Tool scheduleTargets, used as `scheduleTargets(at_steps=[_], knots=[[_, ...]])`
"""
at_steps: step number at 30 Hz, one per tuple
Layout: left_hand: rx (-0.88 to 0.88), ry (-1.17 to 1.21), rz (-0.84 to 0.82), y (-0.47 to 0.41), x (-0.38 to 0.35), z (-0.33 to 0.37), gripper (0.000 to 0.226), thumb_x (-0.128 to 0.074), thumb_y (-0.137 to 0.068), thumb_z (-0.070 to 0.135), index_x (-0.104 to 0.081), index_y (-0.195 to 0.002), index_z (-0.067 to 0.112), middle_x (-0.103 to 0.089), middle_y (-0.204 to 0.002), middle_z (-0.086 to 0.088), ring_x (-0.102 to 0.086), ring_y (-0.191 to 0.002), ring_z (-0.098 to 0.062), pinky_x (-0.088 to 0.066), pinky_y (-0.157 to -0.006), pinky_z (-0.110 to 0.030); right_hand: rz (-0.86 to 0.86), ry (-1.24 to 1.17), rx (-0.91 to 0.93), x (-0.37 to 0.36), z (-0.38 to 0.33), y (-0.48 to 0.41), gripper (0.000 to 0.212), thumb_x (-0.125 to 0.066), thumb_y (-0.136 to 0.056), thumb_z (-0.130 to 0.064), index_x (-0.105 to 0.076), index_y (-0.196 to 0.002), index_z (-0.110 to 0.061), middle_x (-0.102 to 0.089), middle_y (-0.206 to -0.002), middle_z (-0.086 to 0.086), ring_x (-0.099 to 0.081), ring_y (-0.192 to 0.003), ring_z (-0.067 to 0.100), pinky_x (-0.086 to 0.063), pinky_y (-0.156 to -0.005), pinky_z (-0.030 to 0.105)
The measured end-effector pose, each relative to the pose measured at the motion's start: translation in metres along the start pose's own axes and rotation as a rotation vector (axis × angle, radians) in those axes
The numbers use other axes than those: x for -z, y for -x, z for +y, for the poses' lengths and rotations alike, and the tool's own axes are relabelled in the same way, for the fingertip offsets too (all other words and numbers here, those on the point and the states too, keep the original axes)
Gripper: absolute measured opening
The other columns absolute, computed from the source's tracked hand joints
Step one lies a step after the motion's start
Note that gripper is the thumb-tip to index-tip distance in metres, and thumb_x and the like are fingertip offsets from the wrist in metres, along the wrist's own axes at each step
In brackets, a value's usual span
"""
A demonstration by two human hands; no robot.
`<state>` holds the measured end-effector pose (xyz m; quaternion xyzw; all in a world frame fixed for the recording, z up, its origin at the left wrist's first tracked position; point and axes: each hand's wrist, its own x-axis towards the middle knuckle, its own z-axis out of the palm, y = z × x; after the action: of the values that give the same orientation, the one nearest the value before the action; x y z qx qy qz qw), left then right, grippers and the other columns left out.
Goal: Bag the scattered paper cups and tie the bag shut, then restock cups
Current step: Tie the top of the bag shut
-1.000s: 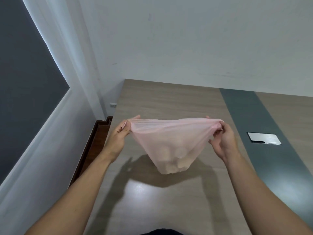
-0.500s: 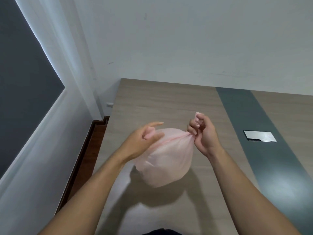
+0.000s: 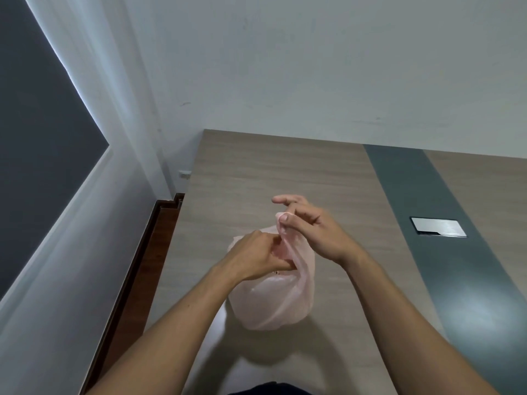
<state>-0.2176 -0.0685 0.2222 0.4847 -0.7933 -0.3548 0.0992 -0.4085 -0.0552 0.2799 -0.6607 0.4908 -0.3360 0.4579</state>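
Above bare table point(image 3: 256, 172) near its left edge, both hands' fingers point(image 3: 288, 220) pinch the pink bag point(image 3: 273, 303) neck

Beyond the right hand point(image 3: 313, 232) the surface point(image 3: 271, 172) lies bare up to the wall point(image 3: 313, 67), which closes that side off. Out past its right side, only a flat metal plate point(image 3: 438, 227) sits flush in the dark strip point(image 3: 427, 223). Left of the left hand point(image 3: 256, 256) the surface ends at an edge, with a white curtain point(image 3: 85, 195) beyond the gap.

Pink bag point(image 3: 273, 303) (translucent), neck gathered.
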Motion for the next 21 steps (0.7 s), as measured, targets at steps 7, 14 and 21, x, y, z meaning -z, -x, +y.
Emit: scheduleTargets(at_steps=[7,14,21], knots=[[0.056,0.315,-0.009,-0.002,-0.012,-0.009,0.040,-0.073,-0.096,0.050,-0.080,-0.086,0.012,-0.080,-0.080,-0.009,-0.076,-0.077,-0.030,-0.064,-0.078,-0.053,0.117,-0.142,-0.074,0.009,0.002,0.010,0.028,-0.070,-0.107,-0.035,-0.065,-0.129,-0.019,-0.059,-0.155,-0.013,-0.055,-0.144,0.000,-0.046,-0.122,0.036],[0.041,0.414,-0.046,0.002,-0.009,-0.001,0.032,-0.072,-0.098,0.048,-0.085,-0.098,0.018,-0.085,-0.090,-0.002,-0.082,-0.087,-0.019,-0.067,-0.085,-0.047,-0.124,0.233,-0.191,0.002,0.016,0.023,0.071,-0.073,-0.096,-0.062,-0.042,-0.159,-0.053,-0.028,-0.158,-0.045,-0.020,-0.157,-0.013,-0.021,-0.126,0.020],[0.092,0.678,0.030,0.010,-0.005,-0.011,0.031,-0.084,-0.098,0.041,-0.080,-0.128,0.035,-0.081,-0.091,0.018,-0.077,-0.092,-0.003,-0.064,-0.087,-0.024,0.255,-0.386,-0.171,-0.012,0.028,0.011,0.048,-0.041,-0.119,-0.039,-0.078,-0.102,-0.015,-0.079,-0.134,0.005,-0.072,-0.131,0.017,-0.056,-0.108,0.036]])
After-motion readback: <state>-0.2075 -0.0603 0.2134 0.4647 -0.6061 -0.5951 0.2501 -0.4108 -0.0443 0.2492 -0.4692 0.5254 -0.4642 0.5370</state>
